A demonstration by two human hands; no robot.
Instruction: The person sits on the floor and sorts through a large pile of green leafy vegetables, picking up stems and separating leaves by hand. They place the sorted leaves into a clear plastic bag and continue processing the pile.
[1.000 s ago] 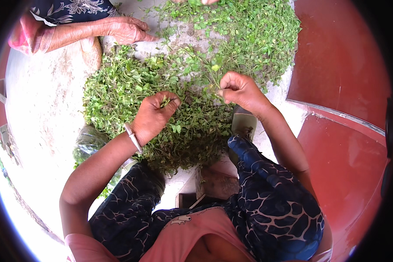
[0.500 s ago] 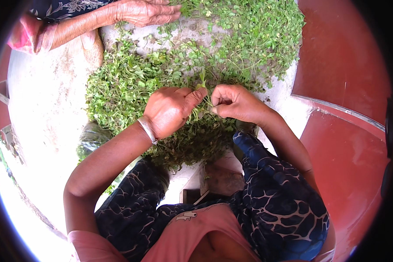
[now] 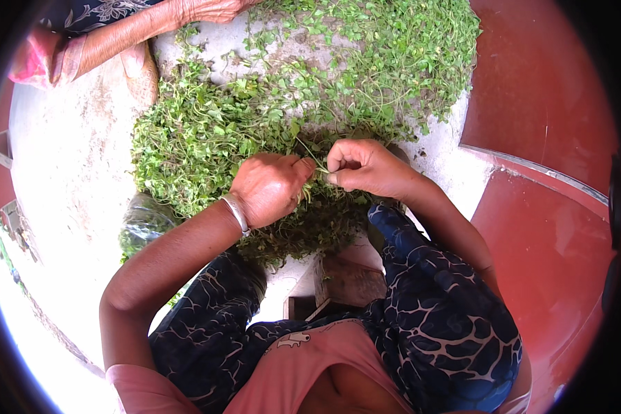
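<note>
My left hand, with a silver bangle at the wrist, is closed around some thin green stems. Its thumb points toward my right hand, which pinches the end of a slender green sprig between thumb and forefinger. The sprig spans the small gap between both hands, and a leafy tip rises above them. Both hands hover over a heap of leafy green herbs spread on the pale floor. Beneath my hands lies a darker, wilted-looking part of the heap.
At upper left another person's hand reaches over the herbs; that person's bare foot stands nearby. A clear plastic bag of greens sits left of the heap. Between my legs is a wooden stool. Red panels stand at right.
My left hand has lowered slightly, and the leafy sprig between my hands has shifted down. My right hand moved a little left. The other person's hand has drawn back up and left.
</note>
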